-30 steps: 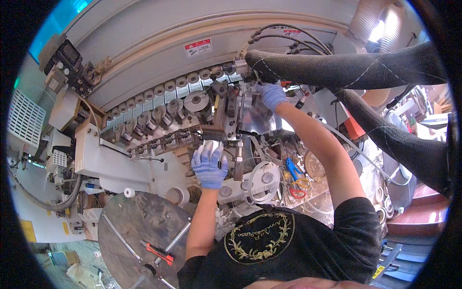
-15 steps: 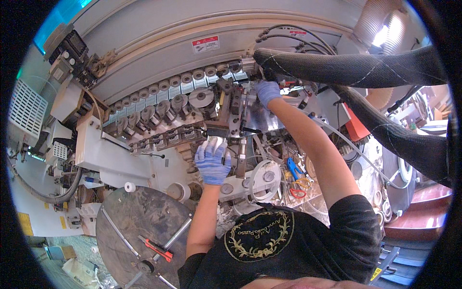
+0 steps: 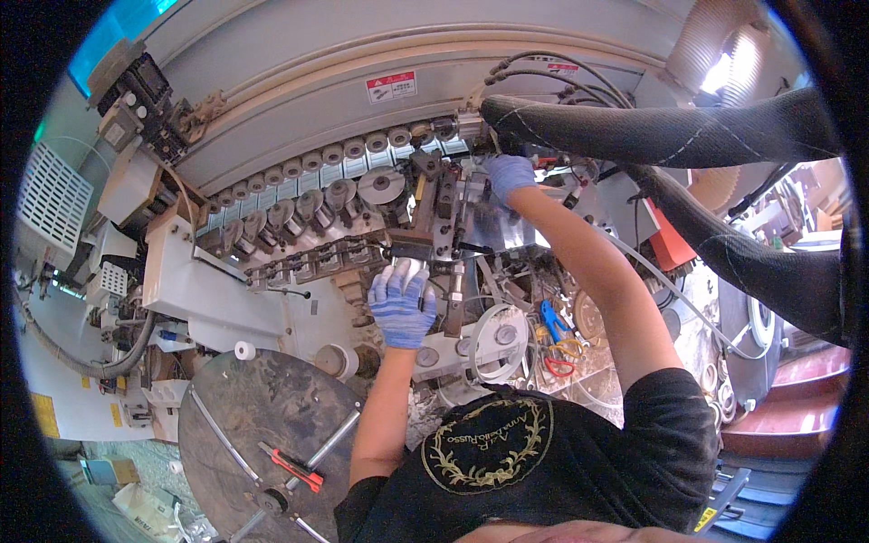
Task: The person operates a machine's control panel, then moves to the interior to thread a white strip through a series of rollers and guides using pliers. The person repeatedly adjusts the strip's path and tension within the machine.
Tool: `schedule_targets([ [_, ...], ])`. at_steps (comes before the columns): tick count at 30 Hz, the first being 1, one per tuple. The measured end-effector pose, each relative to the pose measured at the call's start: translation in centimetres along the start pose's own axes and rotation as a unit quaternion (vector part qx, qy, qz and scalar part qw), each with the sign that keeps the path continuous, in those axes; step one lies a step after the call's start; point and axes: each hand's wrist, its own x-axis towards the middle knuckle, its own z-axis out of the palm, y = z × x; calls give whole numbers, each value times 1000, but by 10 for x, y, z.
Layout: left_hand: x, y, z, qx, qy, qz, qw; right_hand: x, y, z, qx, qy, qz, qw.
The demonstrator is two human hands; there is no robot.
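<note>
My left hand (image 3: pixel 402 306), in a blue-and-white striped glove, rests against the front of the machine. Its fingers are stretched forward and slightly apart, with the tips at a dark metal block (image 3: pixel 412 246); what lies beneath the fingertips is hidden. Farther off to the right, my right hand (image 3: pixel 510 176), gloved too, reaches over a shiny metal plate (image 3: pixel 493 222) beside the machine's head. Its fingers are mostly hidden among the fittings. Between the hands stand an upright dark metal bracket (image 3: pixel 445 204) and a small cylinder (image 3: pixel 455 291).
Rows of rollers (image 3: pixel 312 161) run along the machine to the left. Thick black sleeved hoses (image 3: pixel 661 131) cross at right. A round dark reel plate (image 3: pixel 244 416) carries a red-handled cutter (image 3: pixel 294 469). Blue-handled pliers (image 3: pixel 552 319) and red-handled scissors (image 3: pixel 558 366) lie among clutter.
The view has shifted very slightly. Both hands stay at the same spots on the machine, with hardly any visible movement.
</note>
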Motion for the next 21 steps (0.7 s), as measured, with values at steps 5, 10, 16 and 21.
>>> schedule_targets([
  [5, -1, 1, 1, 3, 0, -4, 1000, -33, 6, -21, -38, 10, -22, 999],
  [10, 0, 2, 0, -1, -2, 12, 1000, -74, 25, -23, -5, 147, -54, 988],
  [16, -3, 7, -5, 37, -41, -17, 998, -160, 33, -10, 362, 247, 0, 899],
  [21, -6, 115, -2, -282, -51, -8, 958, -255, 16, 52, 742, 227, 86, 625],
])
